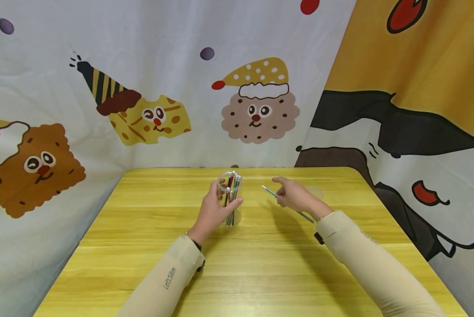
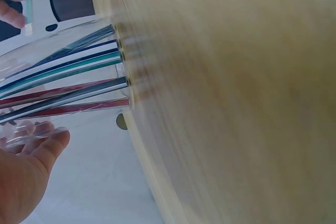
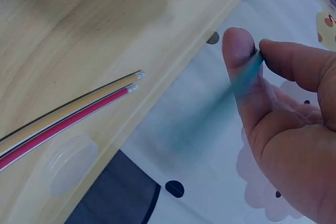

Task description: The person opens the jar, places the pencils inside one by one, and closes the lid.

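Observation:
My left hand (image 1: 213, 211) grips a clear plastic cylinder (image 1: 238, 216) that stands upright on the table, thumb across its near side and fingers behind. Inside it several striped pencils (image 2: 73, 72) lean together, dark, teal and red ones among them. To its right, my right hand (image 1: 298, 197) pinches a teal-blue pencil (image 3: 244, 80) between thumb and fingertips, held above the table. That pencil slants, its pale end (image 1: 264, 187) toward the cylinder. In the right wrist view it is blurred.
A yellow pencil (image 3: 100, 93) and a red pencil (image 3: 79, 123) lie side by side on the wooden table (image 1: 237, 281). Near them rests a round clear lid (image 3: 73, 165), partly behind my right hand in the head view. A cartoon-printed curtain (image 1: 173, 44) hangs behind the table.

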`<state>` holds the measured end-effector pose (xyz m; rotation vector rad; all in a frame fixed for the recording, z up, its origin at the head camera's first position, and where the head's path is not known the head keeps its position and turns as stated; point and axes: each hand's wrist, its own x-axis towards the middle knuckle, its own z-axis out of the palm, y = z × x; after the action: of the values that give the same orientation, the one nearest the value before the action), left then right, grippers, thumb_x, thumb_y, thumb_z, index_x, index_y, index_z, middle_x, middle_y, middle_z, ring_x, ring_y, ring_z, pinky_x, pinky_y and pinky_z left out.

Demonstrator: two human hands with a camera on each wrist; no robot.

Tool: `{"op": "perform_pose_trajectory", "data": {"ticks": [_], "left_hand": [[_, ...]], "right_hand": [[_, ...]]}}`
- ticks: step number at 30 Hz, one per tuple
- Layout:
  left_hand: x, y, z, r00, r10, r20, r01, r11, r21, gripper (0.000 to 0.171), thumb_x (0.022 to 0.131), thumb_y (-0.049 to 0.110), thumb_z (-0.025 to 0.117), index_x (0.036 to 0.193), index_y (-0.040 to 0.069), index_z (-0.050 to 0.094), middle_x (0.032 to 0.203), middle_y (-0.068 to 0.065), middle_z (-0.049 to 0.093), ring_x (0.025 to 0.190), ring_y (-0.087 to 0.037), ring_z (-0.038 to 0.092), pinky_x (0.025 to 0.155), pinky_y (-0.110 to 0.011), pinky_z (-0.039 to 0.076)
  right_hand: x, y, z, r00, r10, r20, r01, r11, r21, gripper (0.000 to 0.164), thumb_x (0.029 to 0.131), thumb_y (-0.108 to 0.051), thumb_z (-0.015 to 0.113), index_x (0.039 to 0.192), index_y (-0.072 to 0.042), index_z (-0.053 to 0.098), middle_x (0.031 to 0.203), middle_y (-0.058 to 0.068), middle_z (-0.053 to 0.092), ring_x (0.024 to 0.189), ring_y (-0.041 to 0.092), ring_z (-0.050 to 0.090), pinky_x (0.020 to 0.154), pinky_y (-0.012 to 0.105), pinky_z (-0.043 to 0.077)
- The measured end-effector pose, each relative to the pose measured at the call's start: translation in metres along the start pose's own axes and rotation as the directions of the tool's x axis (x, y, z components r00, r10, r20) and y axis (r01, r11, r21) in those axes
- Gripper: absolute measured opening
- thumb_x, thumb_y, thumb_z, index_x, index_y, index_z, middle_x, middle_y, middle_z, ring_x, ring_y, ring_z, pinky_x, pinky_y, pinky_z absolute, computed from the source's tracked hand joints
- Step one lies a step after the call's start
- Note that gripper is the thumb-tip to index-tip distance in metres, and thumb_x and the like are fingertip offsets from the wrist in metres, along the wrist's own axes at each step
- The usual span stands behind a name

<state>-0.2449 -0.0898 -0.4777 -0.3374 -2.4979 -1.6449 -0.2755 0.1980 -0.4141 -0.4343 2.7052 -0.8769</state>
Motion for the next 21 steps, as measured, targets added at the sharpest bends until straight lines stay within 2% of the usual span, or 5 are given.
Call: {"op": "perform_pose_trajectory", "data": {"ticks": [6,11,13,16,21], "left_hand": [[0.0,0.0,0.0,1.0,0.005,0.002,-0.005,1.0,-0.005,0.082,0.094,0.049,0.081,0.158,0.018,0.04,0.127,-0.006,0.06,0.123,-0.024,0.063,0.112,-0.051,0.056],[-0.001,-0.001,-0.001,1.0,0.004,0.001,-0.004,1.0,0.006,0.084,0.094,0.051,0.081,0.159,0.017,0.039,0.128,-0.006,0.06,0.124,-0.024,0.063,0.112,-0.05,0.056],[-0.002,-0.001,-0.001,1.0,0.002,0.0,-0.002,1.0,0.012,0.085,0.094,0.051,0.081,0.159,0.017,0.039,0.128,-0.006,0.061,0.124,-0.024,0.063,0.112,-0.05,0.057],[-0.001,-0.001,0.0,1.0,0.003,-0.002,-0.003,1.0,0.015,0.085,0.094,0.051,0.081,0.159,0.016,0.039,0.128,-0.006,0.061,0.123,-0.024,0.063,0.111,-0.05,0.057],[0.0,0.0,0.0,1.0,0.017,-0.004,-0.016,1.0,0.012,0.084,0.094,0.049,0.082,0.158,0.015,0.04,0.126,-0.006,0.061,0.123,-0.025,0.063,0.113,-0.049,0.056]], "right_hand": [[-0.001,-0.006,-0.003,0.987,-0.04,-0.157,0.046,0.998,0.037,0.087,0.104,-0.008,0.069,0.173,-0.016,0.015,0.112,0.012,0.07,0.096,0.023,0.071,0.078,0.034,0.057],[-0.004,-0.018,-0.007,0.939,-0.111,-0.327,0.145,0.986,0.082,0.089,0.103,-0.009,0.073,0.172,-0.025,0.02,0.108,0.01,0.075,0.093,0.024,0.072,0.077,0.037,0.06],[-0.005,-0.023,-0.008,0.909,-0.15,-0.39,0.201,0.975,0.093,0.09,0.102,-0.009,0.073,0.172,-0.027,0.019,0.107,0.01,0.075,0.09,0.027,0.073,0.075,0.035,0.059],[-0.006,-0.032,-0.009,0.848,-0.218,-0.484,0.299,0.95,0.095,0.089,0.103,-0.009,0.073,0.172,-0.028,0.02,0.107,0.011,0.076,0.084,0.027,0.073,0.071,0.029,0.057],[-0.008,-0.047,-0.014,0.739,-0.294,-0.606,0.441,0.891,0.105,0.08,0.102,-0.008,0.074,0.168,-0.03,0.032,0.11,0.013,0.078,0.079,0.016,0.071,0.069,0.017,0.055]]}}
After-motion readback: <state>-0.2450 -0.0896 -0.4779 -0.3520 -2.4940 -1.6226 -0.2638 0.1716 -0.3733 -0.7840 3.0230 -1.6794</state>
